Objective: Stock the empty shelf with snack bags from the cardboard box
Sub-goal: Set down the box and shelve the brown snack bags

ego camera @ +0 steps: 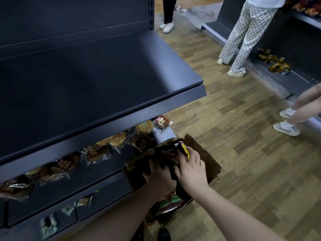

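An open cardboard box stands on the wooden floor beside the shelving unit. Both my hands are down inside it. My left hand grips dark brown snack bags from the left. My right hand holds the same bunch from the right, fingers curled round a bag with yellow lettering. More red and green bags lie lower in the box. The empty dark shelf spreads above and to the left, nothing on it.
The shelf below carries a row of wrapped round cakes. Lower still are small packets. Three people stand in the aisle, the nearest at the right edge. Another shelf unit with bottles stands at the far right.
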A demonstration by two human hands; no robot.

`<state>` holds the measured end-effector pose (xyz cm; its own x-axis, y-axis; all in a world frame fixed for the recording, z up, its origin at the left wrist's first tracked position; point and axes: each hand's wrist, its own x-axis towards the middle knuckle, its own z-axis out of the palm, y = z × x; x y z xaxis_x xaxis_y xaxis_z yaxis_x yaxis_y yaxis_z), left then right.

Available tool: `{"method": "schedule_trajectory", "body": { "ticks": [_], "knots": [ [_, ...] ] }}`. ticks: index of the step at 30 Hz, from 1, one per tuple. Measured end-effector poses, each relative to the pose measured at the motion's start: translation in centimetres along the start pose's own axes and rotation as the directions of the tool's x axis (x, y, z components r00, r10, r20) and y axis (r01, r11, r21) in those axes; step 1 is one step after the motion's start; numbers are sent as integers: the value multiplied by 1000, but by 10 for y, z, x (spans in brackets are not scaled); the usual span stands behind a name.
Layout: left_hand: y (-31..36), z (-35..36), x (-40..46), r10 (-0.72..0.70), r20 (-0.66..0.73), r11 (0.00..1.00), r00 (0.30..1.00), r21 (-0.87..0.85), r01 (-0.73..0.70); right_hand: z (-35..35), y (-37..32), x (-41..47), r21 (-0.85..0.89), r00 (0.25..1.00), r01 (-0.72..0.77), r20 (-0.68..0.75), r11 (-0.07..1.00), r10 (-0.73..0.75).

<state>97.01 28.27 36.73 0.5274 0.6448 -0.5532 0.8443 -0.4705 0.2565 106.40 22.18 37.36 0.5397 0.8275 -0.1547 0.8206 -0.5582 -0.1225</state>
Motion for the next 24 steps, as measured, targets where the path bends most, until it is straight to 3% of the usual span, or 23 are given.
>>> {"method": "schedule_trajectory", "body": {
  "ticks": [5, 9, 14, 20, 24],
  "knots": [
    [0, -2, 1, -12, -51, 994, 999, 110, 18, 10, -7, 2, -100, 976, 217, -6, 971, -218],
    [-19, -4, 5, 8, 42, 993, 999, 120, -13, 18, -8, 3, -132, 981, 153, 135, 979, -135],
    [-40, -11, 23, 112, 212, 994, 971, -40, -105, 19, -11, 15, -142, 963, 152, 242, 978, -115],
    [-50, -14, 23, 164, 239, 986, 957, -36, -160, 21, -6, 14, -236, 948, 271, 233, 933, -216],
    [-51, -11, 24, 197, 238, 978, 951, 24, -209, 24, -16, 9, -237, 970, 179, 204, 955, -131]
  ]
}}
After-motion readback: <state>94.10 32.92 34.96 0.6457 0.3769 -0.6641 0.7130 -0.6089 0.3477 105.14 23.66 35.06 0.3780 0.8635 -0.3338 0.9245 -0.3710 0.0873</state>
